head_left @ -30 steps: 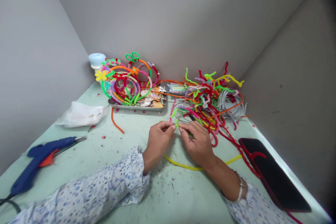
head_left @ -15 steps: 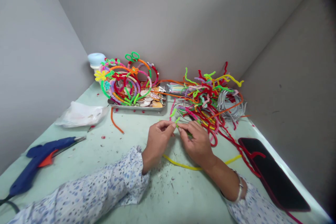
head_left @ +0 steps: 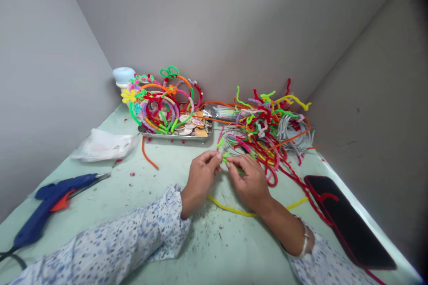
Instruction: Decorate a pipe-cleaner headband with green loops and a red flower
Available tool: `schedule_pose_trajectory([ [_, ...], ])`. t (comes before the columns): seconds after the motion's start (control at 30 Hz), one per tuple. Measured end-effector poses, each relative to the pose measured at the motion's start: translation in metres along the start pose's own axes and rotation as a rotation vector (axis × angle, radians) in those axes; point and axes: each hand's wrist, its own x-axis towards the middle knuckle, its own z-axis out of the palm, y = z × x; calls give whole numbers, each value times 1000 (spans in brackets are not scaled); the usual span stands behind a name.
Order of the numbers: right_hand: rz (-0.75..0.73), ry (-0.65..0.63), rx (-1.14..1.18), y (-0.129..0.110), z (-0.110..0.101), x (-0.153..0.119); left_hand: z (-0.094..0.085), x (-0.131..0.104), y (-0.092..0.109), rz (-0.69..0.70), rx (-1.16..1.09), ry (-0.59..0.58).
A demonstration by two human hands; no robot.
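Green table (head_left: 230, 249) — glue gun (head_left: 35, 222), 1 phone (head_left: 354, 227), tray (head_left: 180, 137)

No readable text or labels anywhere

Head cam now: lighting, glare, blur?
Head view: diffuse light, upper right corner black, grey right-hand wall dimmer than the left one; faint shadow between left hand and right hand; bright strip along the pale green tabletop's right edge; no strong glare on the black phone; fuzzy light-green stem at the fingertips too soft to trace.
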Motion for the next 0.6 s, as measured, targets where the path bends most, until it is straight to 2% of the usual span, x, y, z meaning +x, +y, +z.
schedule_pose_trajectory([
  [0.6,18,-4,16,2,-2,0,1,3,-5,3,-43,-62],
])
